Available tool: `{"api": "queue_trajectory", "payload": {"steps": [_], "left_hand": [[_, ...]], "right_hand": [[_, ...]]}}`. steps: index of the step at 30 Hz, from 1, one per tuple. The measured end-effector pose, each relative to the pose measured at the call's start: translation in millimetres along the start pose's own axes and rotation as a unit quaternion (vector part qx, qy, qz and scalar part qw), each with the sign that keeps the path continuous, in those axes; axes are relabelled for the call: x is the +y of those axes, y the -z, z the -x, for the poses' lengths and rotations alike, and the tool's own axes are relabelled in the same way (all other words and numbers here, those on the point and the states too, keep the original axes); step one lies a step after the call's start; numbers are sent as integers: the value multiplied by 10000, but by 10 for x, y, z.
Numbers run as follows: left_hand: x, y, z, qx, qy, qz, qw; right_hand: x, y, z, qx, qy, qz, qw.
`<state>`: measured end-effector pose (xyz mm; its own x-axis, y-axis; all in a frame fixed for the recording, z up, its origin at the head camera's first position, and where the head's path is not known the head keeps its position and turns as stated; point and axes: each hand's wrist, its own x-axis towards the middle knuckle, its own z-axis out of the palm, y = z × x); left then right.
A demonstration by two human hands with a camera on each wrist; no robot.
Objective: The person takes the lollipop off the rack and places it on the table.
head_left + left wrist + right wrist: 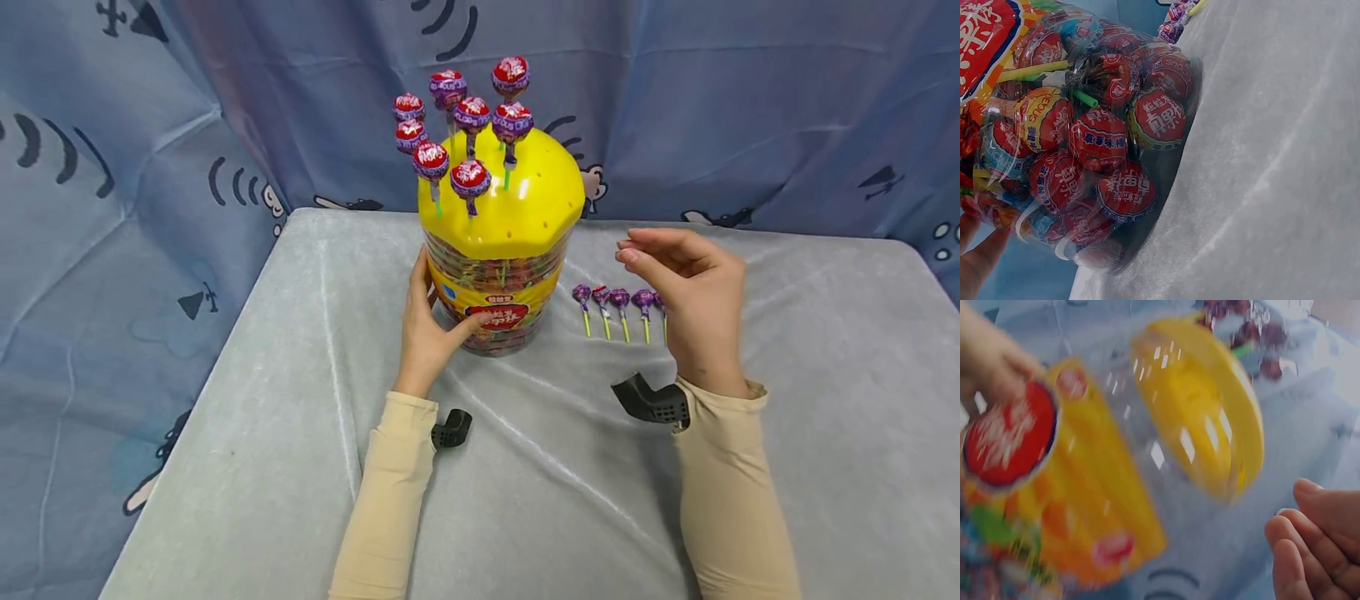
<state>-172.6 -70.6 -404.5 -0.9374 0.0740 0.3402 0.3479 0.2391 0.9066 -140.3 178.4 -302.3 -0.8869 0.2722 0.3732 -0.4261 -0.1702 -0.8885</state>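
A clear plastic jar [534, 271] stands upright on the table, packed with wrapped lollipops [1100, 137]. Its domed yellow lid [543, 196] has small holes, and several purple-and-red lollipops [470, 178] stick up from it by their sticks. My left hand [426, 337] holds the jar low on its left side, thumb across the front of the label and the other fingers partly hidden behind. To the right of the jar my right hand [708, 304] hovers above the table, fingers loosely bent and thumb near the fingertips, with nothing held.
Several lollipops [619, 298] lie in a row on the grey table cloth [540, 500], right of the jar; my right hand partly covers the row's end. A blue patterned curtain [712, 108] hangs behind the table. Black wrist devices [651, 400] sit at both sleeves.
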Motion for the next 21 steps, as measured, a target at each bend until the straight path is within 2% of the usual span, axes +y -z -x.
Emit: {"api": "queue_trajectory", "payload": {"steps": [7, 21], "left_hand": [[-13, -4, 11, -33, 62, -87, 9999], [-8, 2, -2, 33, 2, -57, 10000]], "right_hand": [[-147, -298, -43, -417, 251, 52, 9988], [-256, -730, -104, -761, 504, 145, 9957]]}}
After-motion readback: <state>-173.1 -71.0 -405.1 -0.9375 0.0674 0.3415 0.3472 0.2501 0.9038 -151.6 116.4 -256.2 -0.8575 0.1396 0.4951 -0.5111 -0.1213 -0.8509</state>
